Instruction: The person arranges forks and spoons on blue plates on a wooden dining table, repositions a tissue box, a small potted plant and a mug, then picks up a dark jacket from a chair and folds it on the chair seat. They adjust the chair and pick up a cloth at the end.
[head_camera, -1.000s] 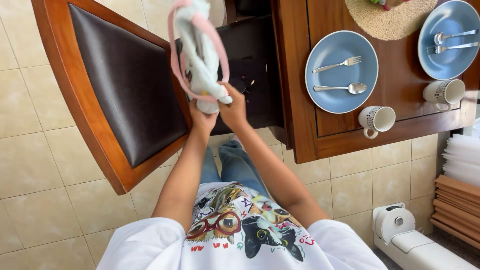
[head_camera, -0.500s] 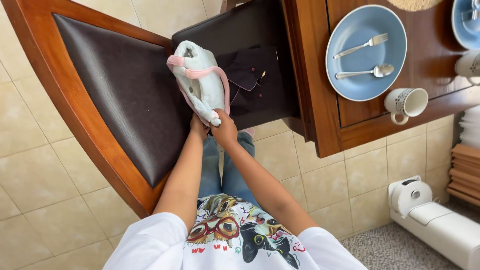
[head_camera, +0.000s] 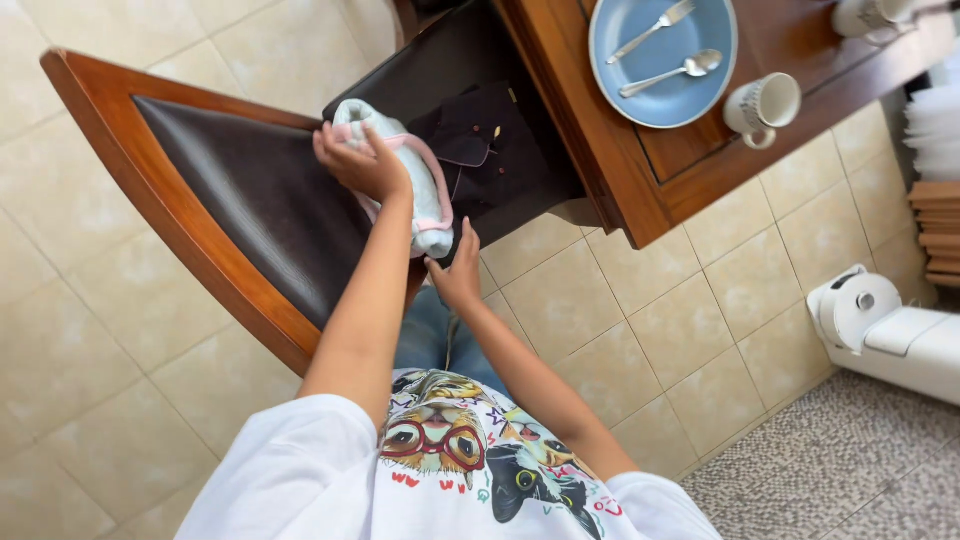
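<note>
A person in a white printed shirt leans over a wooden chair (head_camera: 110, 130) with a dark leather seat, both hands on a small pale bag (head_camera: 420, 185) with pink straps that lies on the seat's front edge. The left hand (head_camera: 362, 162) presses flat on the bag's upper end, fingers (head_camera: 340, 140) spread and curled lightly over the cloth, gripping it rather than clenched. The right hand (head_camera: 458, 275) meets the bag's lower end just beyond its fingertips, fingers open and loose; whether they pinch the cloth cannot be told from here.

Just past the left fingers, on the far side of the bag, lies a dark folded garment (head_camera: 490, 150) (buttons show on it), touching the bag. Further beyond stands a wooden table (head_camera: 650, 170) carrying a blue plate (head_camera: 700, 90) with a fork and a spoon, and a white mug (head_camera: 765, 105) beside it.

The bag looks soft, light and limp, likely to sag and fold when lifted. The pink straps, or a full handful of the body, seem the surest places to take hold.
</note>
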